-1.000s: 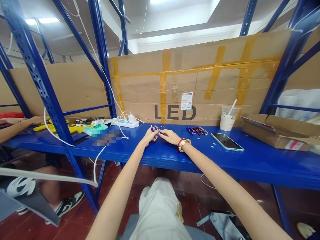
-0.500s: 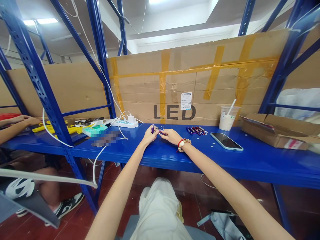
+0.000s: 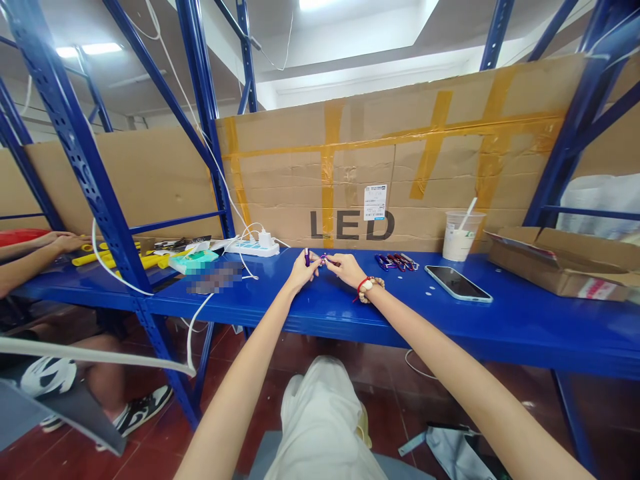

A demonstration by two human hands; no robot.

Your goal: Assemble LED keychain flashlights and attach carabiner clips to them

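Both my hands meet over the blue shelf (image 3: 320, 310) in front of the cardboard marked LED. My left hand (image 3: 303, 272) is closed in a pinch around a small purple cylindrical piece (image 3: 307, 256) that sticks up from its fingers. My right hand (image 3: 345, 268), with a bead bracelet at the wrist, pinches a tiny purple part (image 3: 324, 259) right beside the left fingertips. A small pile of purple and red pieces (image 3: 394, 261) lies on the shelf just right of my right hand.
A phone (image 3: 458, 283) lies face up to the right, with a plastic cup with a straw (image 3: 461, 235) and an open cardboard box (image 3: 560, 261) behind it. A white power strip (image 3: 253, 247) with cables sits left. Another person's hands (image 3: 63, 241) work among yellow parts (image 3: 87, 257) at far left.
My hands have lifted slightly and come closer together; the right hand's fingertips now pinch a small part against the piece in the left hand.
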